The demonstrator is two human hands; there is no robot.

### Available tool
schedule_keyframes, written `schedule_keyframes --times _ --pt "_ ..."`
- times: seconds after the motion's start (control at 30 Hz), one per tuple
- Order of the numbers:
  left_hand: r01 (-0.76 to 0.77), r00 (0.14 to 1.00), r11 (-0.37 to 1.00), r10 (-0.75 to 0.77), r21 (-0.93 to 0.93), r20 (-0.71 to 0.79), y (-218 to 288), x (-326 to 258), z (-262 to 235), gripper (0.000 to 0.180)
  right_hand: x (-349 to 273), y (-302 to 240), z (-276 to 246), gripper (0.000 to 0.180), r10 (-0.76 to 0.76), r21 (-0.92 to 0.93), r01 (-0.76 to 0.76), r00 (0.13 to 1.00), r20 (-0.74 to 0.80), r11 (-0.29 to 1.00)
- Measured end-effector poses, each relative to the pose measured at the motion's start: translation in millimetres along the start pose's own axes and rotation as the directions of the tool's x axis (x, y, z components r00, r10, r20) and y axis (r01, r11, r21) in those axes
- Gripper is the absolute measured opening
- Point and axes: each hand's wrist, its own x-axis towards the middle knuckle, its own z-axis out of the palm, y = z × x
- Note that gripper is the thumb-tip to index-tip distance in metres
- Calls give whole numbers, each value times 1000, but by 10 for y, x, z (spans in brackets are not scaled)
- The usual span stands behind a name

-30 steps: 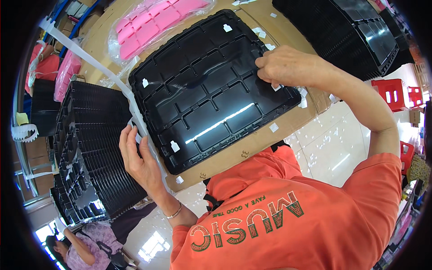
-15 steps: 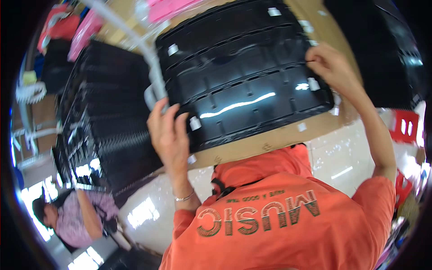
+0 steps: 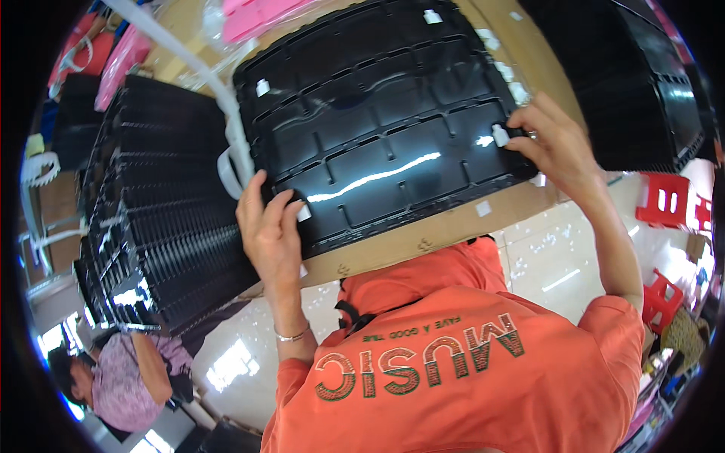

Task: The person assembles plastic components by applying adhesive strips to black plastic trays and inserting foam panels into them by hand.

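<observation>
A glossy black ribbed plastic panel [image 3: 362,113] lies before me on brown cardboard, small white tabs near its corners. At the panel's right edge, the thumb and forefinger of my right hand [image 3: 557,147] close on a white tab [image 3: 500,136]. My left hand [image 3: 272,238] rests at the near left corner, its fingers bent but apart. Its fingertips are by another white tab [image 3: 303,212], which they partly cover. More white tabs sit on the far part of the panel, one at the far left [image 3: 262,87] and one at the far right [image 3: 431,16].
Stacked black panels [image 3: 166,196] stand at the left, with more black panels [image 3: 596,83] at the right. A pale tube [image 3: 181,57] crosses the far left. Pink packets [image 3: 260,16] lie at the back. Red stools [image 3: 664,200] and a seated person [image 3: 124,374] are nearby.
My right hand has moved nearer along the panel's right edge, from beyond the white tab onto it. My left hand stays at the near left corner. The whole view has shifted slightly.
</observation>
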Motion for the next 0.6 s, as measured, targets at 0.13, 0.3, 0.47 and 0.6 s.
schedule_keyframes --times 0.13,0.3,0.47,0.6 --pt "8 999 1000 -8 17 -39 29 -27 1 15 52 16 55 14 -6 -20 6 1000 -17 1000" --pt "51 998 998 -52 29 36 56 -84 -50 13 117 29 57 10 -120 -136 127 991 57 983" --pt "34 998 999 -34 1 57 39 -62 -83 14 181 11 8 11 -144 -157 159 984 104 975" --pt "62 990 998 -61 -5 129 29 -52 -112 21 162 35 -55 10 -52 -44 64 971 232 997"
